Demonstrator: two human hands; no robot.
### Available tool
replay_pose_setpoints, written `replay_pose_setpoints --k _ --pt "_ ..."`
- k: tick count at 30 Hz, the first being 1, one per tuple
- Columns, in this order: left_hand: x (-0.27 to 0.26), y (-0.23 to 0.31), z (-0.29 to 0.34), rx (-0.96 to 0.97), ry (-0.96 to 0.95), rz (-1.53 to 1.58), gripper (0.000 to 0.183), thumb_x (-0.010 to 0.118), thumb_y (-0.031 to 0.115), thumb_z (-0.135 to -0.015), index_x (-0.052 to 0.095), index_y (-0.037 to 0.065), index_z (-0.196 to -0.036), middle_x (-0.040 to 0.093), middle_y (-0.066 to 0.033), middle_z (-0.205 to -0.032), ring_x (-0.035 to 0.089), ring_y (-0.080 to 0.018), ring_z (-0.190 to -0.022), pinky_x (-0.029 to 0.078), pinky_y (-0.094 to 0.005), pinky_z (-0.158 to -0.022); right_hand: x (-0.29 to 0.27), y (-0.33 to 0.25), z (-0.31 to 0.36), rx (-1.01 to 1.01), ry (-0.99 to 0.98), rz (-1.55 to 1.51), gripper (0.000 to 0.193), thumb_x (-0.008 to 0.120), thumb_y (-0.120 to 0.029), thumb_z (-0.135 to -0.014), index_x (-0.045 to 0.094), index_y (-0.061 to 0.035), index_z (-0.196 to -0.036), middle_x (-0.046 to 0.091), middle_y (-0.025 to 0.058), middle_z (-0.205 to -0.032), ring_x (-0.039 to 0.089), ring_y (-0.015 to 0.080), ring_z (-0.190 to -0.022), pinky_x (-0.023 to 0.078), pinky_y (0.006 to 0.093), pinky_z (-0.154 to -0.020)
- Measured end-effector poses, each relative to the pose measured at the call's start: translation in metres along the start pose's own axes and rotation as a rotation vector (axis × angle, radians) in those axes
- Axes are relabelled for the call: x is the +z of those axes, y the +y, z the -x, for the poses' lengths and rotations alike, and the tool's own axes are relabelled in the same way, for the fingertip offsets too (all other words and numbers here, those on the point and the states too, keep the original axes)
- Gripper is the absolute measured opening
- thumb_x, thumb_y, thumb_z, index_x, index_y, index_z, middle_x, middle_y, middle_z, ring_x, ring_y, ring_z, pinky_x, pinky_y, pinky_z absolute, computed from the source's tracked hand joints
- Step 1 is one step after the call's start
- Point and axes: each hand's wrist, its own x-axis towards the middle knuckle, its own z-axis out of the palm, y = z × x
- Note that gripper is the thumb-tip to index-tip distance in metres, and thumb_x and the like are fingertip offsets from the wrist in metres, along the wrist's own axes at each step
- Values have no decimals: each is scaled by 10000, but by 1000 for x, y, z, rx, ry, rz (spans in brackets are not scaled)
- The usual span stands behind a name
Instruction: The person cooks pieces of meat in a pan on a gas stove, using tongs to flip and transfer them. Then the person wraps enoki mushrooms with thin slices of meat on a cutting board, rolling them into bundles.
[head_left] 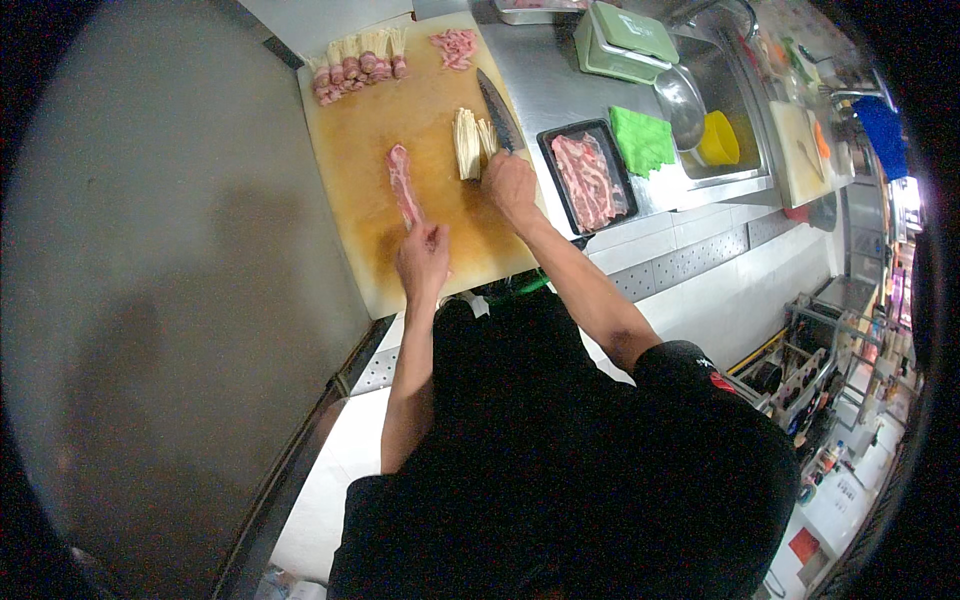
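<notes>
A thin strip of raw meat (400, 180) lies lengthwise on the yellowed cutting board (360, 215). My left hand (423, 258) is closed at its near end, pinching it. Right of the strip are pale enoki mushrooms (466, 145), parted into a larger and a smaller bunch. My right hand (510, 187) has its fingers closed at the near end of the smaller bunch; its fingertips are partly hidden. A dark-bladed knife (497, 108) lies beside the mushrooms, pointing away, its handle end hidden by or near my right hand.
Several meat-wrapped enoki rolls (360, 68) sit at the board's far left, small meat pieces (455, 48) at far right. Beside the board are a black tray of meat strips (588, 178), a green cloth (642, 140), a green lidded box (625, 42) and a sink (735, 95) holding a yellow container.
</notes>
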Motion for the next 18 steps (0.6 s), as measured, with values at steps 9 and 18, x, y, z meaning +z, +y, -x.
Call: replay_pose_setpoints --k 9,18 --pt "42 77 -96 5 32 -178 251 756 217 -791 740 25 -952 753 -153 -921 722 -297 -862 552 -381 -804 7 5 -29 70 -141 -231 379 734 -351 -781 732 23 -839 706 252 -774 716 400 -757 576 479 -718" --pt "65 26 -119 -91 -19 225 264 769 221 -793 757 23 -966 753 -159 -866 730 -271 -817 555 -354 -757 11 -4 -44 198 -318 -411 403 809 -421 -765 768 -30 -850 721 173 -736 718 265 -645 562 392 -635"
